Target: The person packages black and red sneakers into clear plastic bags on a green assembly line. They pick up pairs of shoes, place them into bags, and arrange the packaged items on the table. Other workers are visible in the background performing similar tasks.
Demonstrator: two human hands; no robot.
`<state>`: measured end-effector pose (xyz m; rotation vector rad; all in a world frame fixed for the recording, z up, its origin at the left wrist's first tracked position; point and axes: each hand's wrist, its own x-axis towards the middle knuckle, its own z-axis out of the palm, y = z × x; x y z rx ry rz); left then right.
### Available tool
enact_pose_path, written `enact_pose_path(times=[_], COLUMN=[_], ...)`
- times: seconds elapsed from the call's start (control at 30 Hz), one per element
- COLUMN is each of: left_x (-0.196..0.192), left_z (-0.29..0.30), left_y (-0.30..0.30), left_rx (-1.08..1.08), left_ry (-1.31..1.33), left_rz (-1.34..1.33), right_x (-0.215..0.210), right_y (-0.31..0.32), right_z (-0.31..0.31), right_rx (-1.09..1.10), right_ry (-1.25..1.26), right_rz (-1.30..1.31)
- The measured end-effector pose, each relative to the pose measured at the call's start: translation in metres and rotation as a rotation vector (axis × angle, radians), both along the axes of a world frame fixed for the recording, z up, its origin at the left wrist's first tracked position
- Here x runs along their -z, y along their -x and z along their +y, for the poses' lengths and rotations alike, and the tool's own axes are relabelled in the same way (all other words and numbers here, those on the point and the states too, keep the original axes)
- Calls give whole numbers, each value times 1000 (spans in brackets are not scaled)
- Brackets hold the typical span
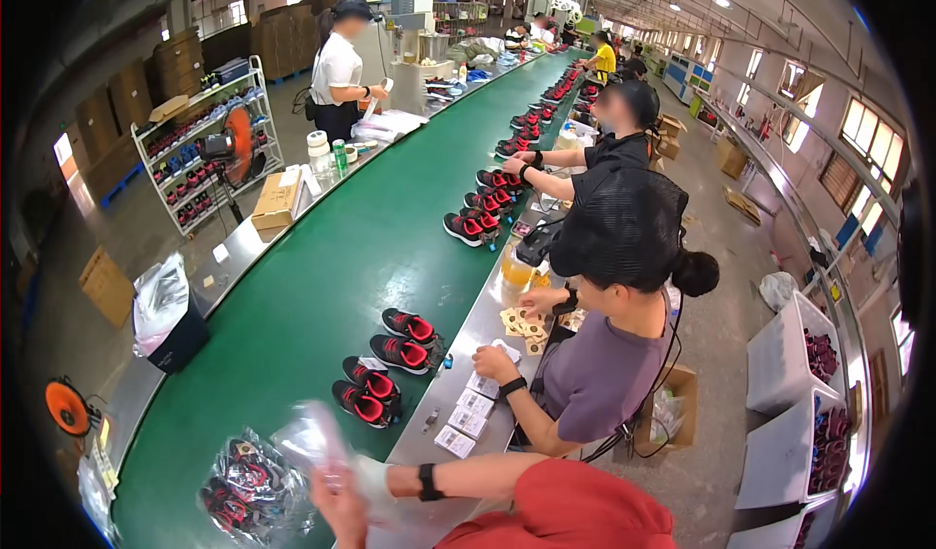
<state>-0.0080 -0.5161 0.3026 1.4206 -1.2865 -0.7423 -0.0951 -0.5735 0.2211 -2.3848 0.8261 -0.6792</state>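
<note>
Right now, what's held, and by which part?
A clear plastic bag, apparently by its near end, in the left hand. The right hand is beside it; blur hides whether it grips too.

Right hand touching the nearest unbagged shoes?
Apart. The head view shows a strip of green belt between the blurred right hand and those black-and-red shoes.

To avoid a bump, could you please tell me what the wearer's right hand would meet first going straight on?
The right hand would most likely meet the left hand first, with the bagged shoes farther along that line; blur leaves depth unclear.
</note>
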Motion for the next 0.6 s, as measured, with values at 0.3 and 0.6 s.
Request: enact_pose_path(times=[0.3,0.6], left_x=[-26,-18], left_z=[5,-16], left_y=[-31,-92], left_rx=[-127,-536], left_ry=[-105,-11], left_rz=[-310,-388], right_x=[4,-50], right_y=[-4,-11], right_z=[-49,-26], right_rx=[3,-324], right_ry=[-199,-330], right_rz=[264,-396])
